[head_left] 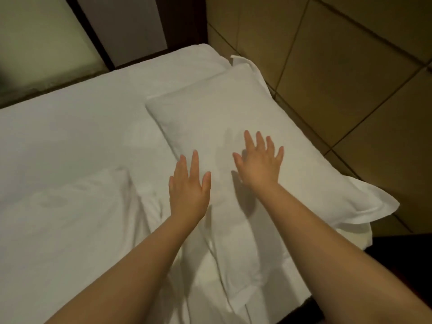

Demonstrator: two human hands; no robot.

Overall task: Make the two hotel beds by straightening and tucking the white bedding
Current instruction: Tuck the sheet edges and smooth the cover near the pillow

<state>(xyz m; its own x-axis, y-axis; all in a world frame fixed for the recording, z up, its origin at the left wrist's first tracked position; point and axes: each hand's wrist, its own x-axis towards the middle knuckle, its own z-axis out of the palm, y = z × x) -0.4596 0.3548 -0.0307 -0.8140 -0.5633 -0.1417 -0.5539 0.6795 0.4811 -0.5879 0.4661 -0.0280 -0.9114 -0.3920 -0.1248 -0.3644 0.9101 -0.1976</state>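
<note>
a: where's the pillow (210, 108)?
b: head view: at the head of the bed (70, 125), beside the tiled wall (350, 66).
a: and the hands?
b: left hand (188, 190) and right hand (259, 164) both over it, fingers spread, each grip released, holding nothing.

Arms: both forearms are cut off by the bottom edge.
Pillow (222, 108): the left hand (188, 190) and right hand (260, 163) cover part of it; whether the palms touch it or hover cannot be told.
Bed (81, 118): it runs out past the left and bottom edges.
Rumpled bedding (70, 218): soft and blurred, its folds hard to read.
White cloth (243, 60): only a corner peeks from behind the pillow.
Dark shape (3, 73): a smear at the left edge, unidentifiable.
Dark furniture (402, 249): clipped by the right edge, too dim to identify.
</note>
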